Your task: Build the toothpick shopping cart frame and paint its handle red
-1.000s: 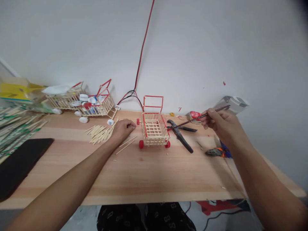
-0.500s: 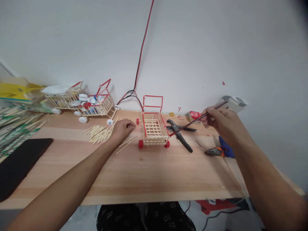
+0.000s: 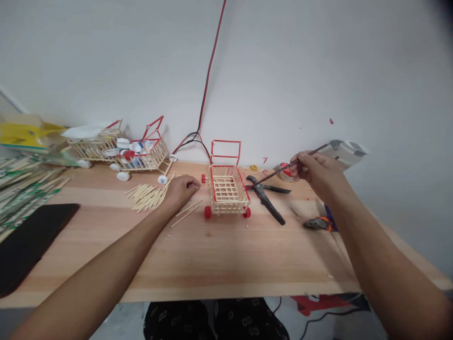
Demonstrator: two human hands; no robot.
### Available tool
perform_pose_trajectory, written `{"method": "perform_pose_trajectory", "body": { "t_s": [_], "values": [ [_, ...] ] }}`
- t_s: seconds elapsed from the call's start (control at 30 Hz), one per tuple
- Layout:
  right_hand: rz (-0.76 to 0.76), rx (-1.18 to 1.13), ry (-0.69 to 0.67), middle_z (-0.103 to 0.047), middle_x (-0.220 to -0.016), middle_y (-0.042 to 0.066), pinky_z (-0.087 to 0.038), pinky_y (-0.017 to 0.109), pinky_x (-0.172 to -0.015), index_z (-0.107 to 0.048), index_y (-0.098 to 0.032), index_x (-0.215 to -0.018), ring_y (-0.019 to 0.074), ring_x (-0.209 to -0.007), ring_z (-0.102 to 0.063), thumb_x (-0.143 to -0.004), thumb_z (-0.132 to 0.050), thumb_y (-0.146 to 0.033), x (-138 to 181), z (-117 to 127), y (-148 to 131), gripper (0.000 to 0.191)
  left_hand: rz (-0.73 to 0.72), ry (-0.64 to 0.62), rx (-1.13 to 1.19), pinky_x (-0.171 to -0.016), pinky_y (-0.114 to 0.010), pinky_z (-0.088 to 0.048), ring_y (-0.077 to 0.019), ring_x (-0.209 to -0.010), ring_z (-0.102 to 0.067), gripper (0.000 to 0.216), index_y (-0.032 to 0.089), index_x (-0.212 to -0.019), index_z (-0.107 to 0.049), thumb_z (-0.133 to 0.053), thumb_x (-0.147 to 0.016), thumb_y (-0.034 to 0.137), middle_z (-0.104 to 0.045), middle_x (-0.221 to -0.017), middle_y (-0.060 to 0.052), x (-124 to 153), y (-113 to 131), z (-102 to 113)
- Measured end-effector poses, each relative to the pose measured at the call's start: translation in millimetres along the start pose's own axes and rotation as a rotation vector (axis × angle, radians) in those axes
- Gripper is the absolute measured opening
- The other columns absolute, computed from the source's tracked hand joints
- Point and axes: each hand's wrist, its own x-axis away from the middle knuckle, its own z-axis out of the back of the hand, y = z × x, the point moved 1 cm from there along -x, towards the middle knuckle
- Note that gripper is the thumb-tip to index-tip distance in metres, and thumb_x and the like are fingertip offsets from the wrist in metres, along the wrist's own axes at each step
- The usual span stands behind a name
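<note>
A miniature shopping cart (image 3: 230,208) built of thin wooden sticks stands upright on the table, with red rims, a red handle frame and red wheels. My right hand (image 3: 313,172) pinches a slim dark paintbrush (image 3: 274,174). The brush's tip is at the right top rim of the cart; whether it touches is too small to tell. To the cart's left, my left hand (image 3: 182,189) rests on the table with fingers loosely curled together and nothing visible in them. Beside that hand lie a pile of short sticks (image 3: 146,196) and a couple of loose sticks (image 3: 186,217).
Black-handled cutters (image 3: 265,200) lie right of the cart. Behind my right hand stands a small tub of red paint (image 3: 286,172). Pliers (image 3: 318,223) sit farther right. Two finished-looking carts (image 3: 141,160), packaged sticks (image 3: 24,189) and a black phone-like slab (image 3: 31,245) occupy the left.
The brush tip has shifted from the cart's front right corner back along the right rim, my right hand moving slightly left and up. My left hand stays in place.
</note>
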Motion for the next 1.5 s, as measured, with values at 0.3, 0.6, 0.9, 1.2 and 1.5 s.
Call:
{"method": "perform_pose_trajectory", "body": {
  "t_s": [0.3, 0.6, 0.9, 1.2, 1.5],
  "values": [
    [0.052, 0.023, 0.018, -0.06, -0.059, 0.002, -0.045, 0.02, -0.043, -0.066, -0.018, -0.07, 0.0091, -0.048, -0.054, -0.081, -0.068, -0.038, -1, -1, -9, 0.022, -0.014, 0.0, 0.002, -0.074, -0.03, -0.045, -0.0194, -0.081, -0.064, 0.013, 0.017, -0.078, -0.072, -0.059, -0.075, 0.018, -0.073, -0.084, -0.005, 1, 1, 1],
    [0.146, 0.253, -0.001, -0.064, -0.06, 0.005, -0.048, 0.021, -0.041, -0.066, -0.016, -0.069, 0.01, -0.046, -0.055, -0.082, -0.067, -0.044, 11, -18, -34, 0.031, -0.006, 0.002, 0.02, -0.074, -0.03, -0.045, -0.0194, -0.08, -0.064, 0.013, 0.016, -0.079, -0.072, -0.06, -0.074, 0.017, -0.072, -0.083, -0.005, 1, 1, 1],
    [0.306, 0.341, 0.072, -0.065, -0.064, 0.003, -0.049, 0.021, -0.046, -0.067, -0.019, -0.07, 0.0089, -0.048, -0.057, -0.087, -0.062, -0.041, 8, -26, -42, 0.027, -0.006, 0.003, 0.019, -0.074, -0.03, -0.046, -0.0193, -0.08, -0.064, 0.012, 0.017, -0.078, -0.072, -0.06, -0.074, 0.018, -0.073, -0.083, -0.005, 2, 4, 2],
    [0.23, 0.273, 0.078, -0.066, -0.064, 0.004, -0.049, 0.022, -0.047, -0.068, -0.018, -0.071, 0.0096, -0.05, -0.058, -0.085, -0.063, -0.042, 2, -21, -36, 0.028, -0.003, 0.001, 0.0, -0.073, -0.03, -0.045, -0.0189, -0.08, -0.064, 0.012, 0.018, -0.078, -0.072, -0.06, -0.075, 0.018, -0.073, -0.083, -0.004, 1, 1, 1],
    [0.284, 0.224, 0.09, -0.067, -0.069, 0.004, -0.052, 0.021, -0.051, -0.067, -0.017, -0.079, 0.0118, -0.06, -0.063, -0.087, -0.061, -0.043, -6, -17, -21, 0.028, -0.022, -0.002, -0.007, -0.075, -0.03, -0.046, -0.0192, -0.08, -0.064, 0.013, 0.018, -0.079, -0.072, -0.06, -0.075, 0.019, -0.073, -0.083, -0.004, 0, -1, 1]
  ]
}}
